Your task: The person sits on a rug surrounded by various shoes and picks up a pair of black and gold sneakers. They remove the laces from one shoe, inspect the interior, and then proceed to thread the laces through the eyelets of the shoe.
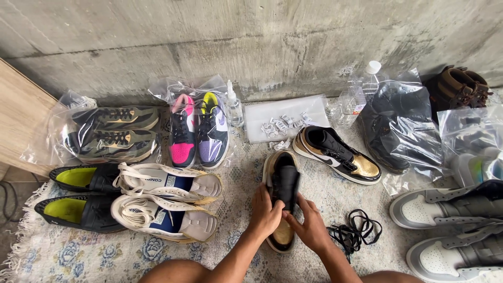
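A black and gold high-top sneaker (280,173) lies on the rug straight in front of me, toe toward me. My left hand (264,212) grips its left side and black tongue. My right hand (309,222) holds its right side, fingers meeting the left hand over the middle of the shoe. The matching black and gold sneaker (335,154) lies on its side just beyond, to the right. A loose tangle of black laces (353,230) rests on the rug beside my right hand.
Cream sneakers (167,202) and black slip-ons with yellow insoles (78,196) lie at left. Bagged shoes (112,133), a pink and purple bagged pair (199,128), a spray bottle (233,107), small packets (280,128), a clear bottle (361,91), grey sneakers (456,225) and brown boots (458,86) line the concrete wall.
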